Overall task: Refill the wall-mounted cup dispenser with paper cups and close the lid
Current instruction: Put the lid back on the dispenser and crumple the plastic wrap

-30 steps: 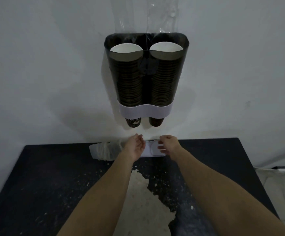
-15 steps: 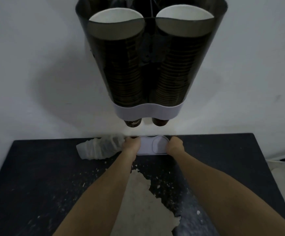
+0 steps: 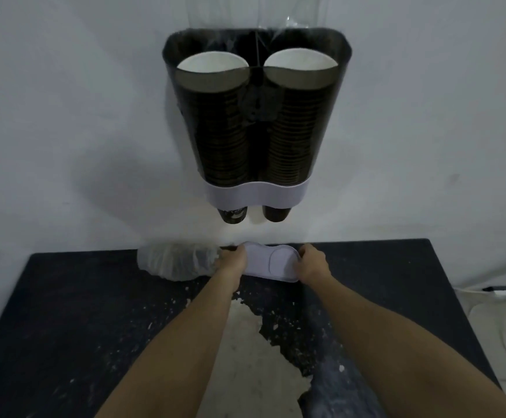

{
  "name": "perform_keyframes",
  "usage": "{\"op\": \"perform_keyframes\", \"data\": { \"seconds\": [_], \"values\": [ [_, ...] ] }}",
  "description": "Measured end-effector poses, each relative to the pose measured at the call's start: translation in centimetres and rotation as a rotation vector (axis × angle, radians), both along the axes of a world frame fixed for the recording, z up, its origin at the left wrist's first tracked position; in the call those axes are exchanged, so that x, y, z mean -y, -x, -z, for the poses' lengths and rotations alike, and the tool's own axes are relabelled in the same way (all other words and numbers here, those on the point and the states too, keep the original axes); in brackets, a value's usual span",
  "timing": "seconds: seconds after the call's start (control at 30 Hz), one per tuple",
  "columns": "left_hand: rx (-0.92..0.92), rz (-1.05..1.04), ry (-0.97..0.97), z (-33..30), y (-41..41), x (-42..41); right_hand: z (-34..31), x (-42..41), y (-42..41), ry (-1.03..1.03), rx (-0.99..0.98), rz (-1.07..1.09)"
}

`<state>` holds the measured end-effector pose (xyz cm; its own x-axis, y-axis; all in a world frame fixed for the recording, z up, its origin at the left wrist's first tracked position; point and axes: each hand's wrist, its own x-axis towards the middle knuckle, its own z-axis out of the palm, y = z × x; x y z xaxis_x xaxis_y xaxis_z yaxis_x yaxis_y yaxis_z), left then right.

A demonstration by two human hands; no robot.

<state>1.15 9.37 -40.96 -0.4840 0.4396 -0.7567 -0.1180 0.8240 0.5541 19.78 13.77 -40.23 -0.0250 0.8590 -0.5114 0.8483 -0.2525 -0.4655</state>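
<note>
A dark, see-through twin-tube cup dispenser (image 3: 256, 95) hangs on the white wall, its top uncovered. Both tubes hold stacks of paper cups (image 3: 224, 137), white insides showing at the top, and a cup bottom pokes out below each tube under the white base band (image 3: 256, 194). The white lid (image 3: 271, 262) is at the back edge of the black table, tilted up slightly. My left hand (image 3: 233, 260) grips its left end and my right hand (image 3: 312, 262) grips its right end.
A crumpled clear plastic sleeve (image 3: 178, 262) lies on the black table (image 3: 79, 312) just left of my left hand. The tabletop has a large pale patch of worn paint at the centre front. A white cable and dark object (image 3: 505, 291) lie at the far right.
Both hands closed onto the ends of the lid and have tipped it up off the table. The head view moved in towards the dispenser and then back.
</note>
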Motion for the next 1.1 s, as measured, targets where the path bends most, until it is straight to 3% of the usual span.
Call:
{"op": "perform_keyframes", "data": {
  "seconds": [0.2, 0.47, 0.6, 0.73, 0.93, 1.1],
  "values": [
    [0.484, -0.211, -0.094, -5.4, -0.3, 2.9, -5.0, 3.2, -2.0, -0.269, -0.148, -0.067],
    [0.622, -0.356, -0.333, -12.6, 0.8, 8.1, -11.7, 8.3, -3.1, -0.483, -0.272, -0.203],
    [0.548, -0.314, -0.416, -15.4, 1.1, 10.3, -14.6, 10.4, -3.0, -0.552, -0.34, -0.199],
    [0.466, -0.257, -0.521, -18.6, 1.7, 12.0, -17.7, 11.0, -2.8, -0.49, -0.455, -0.091],
    [0.306, -0.204, -0.743, -23.9, 2.2, 13.0, -22.6, 12.0, -2.4, -0.433, -0.841, 0.061],
    [0.082, -0.194, -0.901, -27.9, 2.1, 13.1, -26.2, 12.5, -1.4, -0.493, -0.962, 0.066]
  ]
}}
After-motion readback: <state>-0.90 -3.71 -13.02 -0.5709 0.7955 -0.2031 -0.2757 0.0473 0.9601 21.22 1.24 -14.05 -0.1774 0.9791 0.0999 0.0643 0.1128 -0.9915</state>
